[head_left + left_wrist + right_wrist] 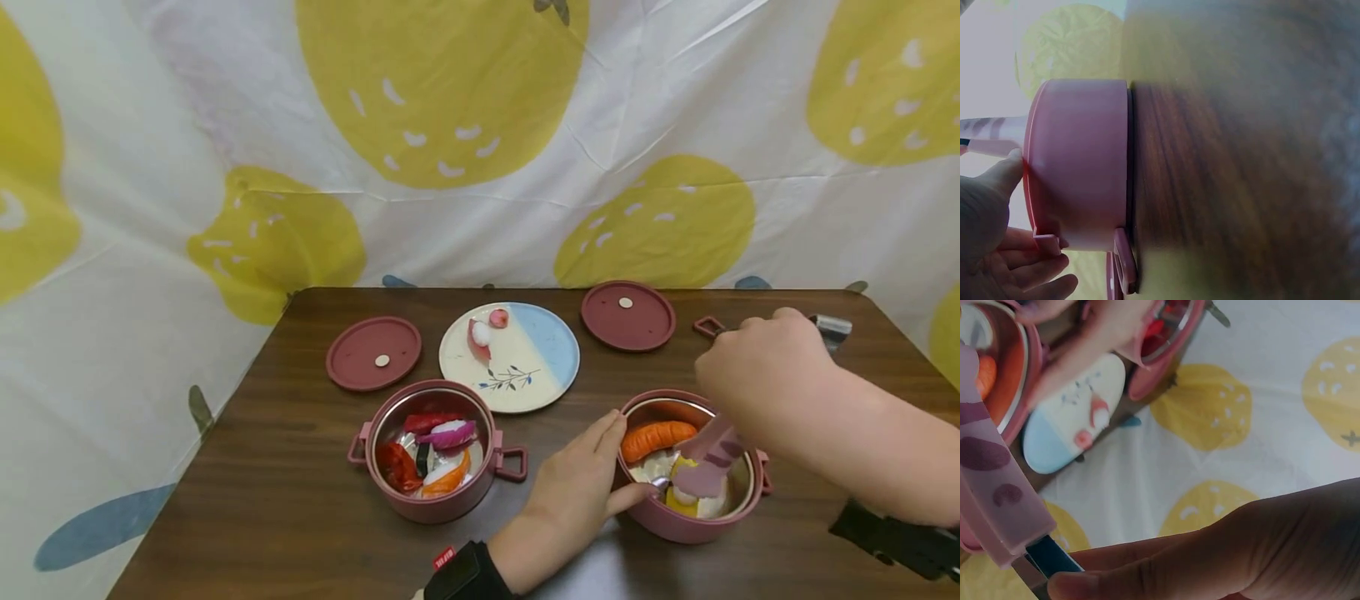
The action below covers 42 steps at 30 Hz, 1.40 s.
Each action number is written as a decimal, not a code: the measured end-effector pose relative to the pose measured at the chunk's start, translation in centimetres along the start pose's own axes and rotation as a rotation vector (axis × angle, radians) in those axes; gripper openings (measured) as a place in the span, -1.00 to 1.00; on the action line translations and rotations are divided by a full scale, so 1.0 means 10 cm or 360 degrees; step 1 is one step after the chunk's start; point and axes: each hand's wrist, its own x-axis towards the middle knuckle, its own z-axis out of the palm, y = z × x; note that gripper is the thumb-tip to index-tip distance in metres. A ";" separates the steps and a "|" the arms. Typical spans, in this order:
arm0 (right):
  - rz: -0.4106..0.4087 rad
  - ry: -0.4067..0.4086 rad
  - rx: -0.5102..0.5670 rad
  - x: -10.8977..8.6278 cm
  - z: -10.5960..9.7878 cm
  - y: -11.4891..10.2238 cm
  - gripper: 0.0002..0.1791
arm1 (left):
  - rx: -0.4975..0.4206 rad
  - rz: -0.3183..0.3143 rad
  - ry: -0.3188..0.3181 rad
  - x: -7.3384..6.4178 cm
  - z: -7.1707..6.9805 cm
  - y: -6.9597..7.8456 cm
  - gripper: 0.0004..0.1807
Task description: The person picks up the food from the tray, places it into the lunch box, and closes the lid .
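Note:
My right hand (765, 375) grips the metal handle of pink-headed tongs (997, 481) with dark spots. The tongs slant down into the right pink pot (675, 529), their broad head among the food inside. An orange carrot-like piece (656, 439) lies at that pot's back left, and yellow and white pieces (682, 500) lie around the tongs' head. My left hand (573, 483) rests against the pot's left side, thumb on the front rim and fingers stretched along the side. In the left wrist view, those fingers pass by a pot handle (1047, 244).
Left of my hands stands another pink pot (442, 508) with red, purple and orange pieces. Behind it are a plate (551, 342) bearing a pink-and-white piece and a small pink one, and two pink lids, one left (367, 346) and one right (637, 321). A fruit-patterned cloth (480, 233) hangs behind.

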 end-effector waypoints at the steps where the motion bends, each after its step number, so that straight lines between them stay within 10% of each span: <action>1: 0.0010 -0.0008 0.0009 0.00 -0.02 0.03 -0.65 | -0.0001 0.0005 0.0004 0.00 0.00 0.00 -0.16; 12: 0.0105 0.0436 0.0087 0.28 -0.37 0.21 -0.75 | 0.0010 -0.0013 0.0020 -0.01 -0.02 -0.05 -0.17; 18: -0.0002 0.0583 0.0028 0.64 -0.42 0.08 -0.77 | 0.0071 -0.0011 0.0067 0.00 -0.01 -0.04 -0.17; 27: -0.0236 0.1146 -0.0100 1.24 -0.25 -0.09 -0.72 | 0.0081 -0.0005 0.0052 0.03 -0.02 -0.01 -0.16; 42: -0.0317 0.0969 -0.0111 1.76 -0.16 -0.41 -0.88 | 0.0081 -0.0006 0.0052 0.03 -0.02 0.05 -0.16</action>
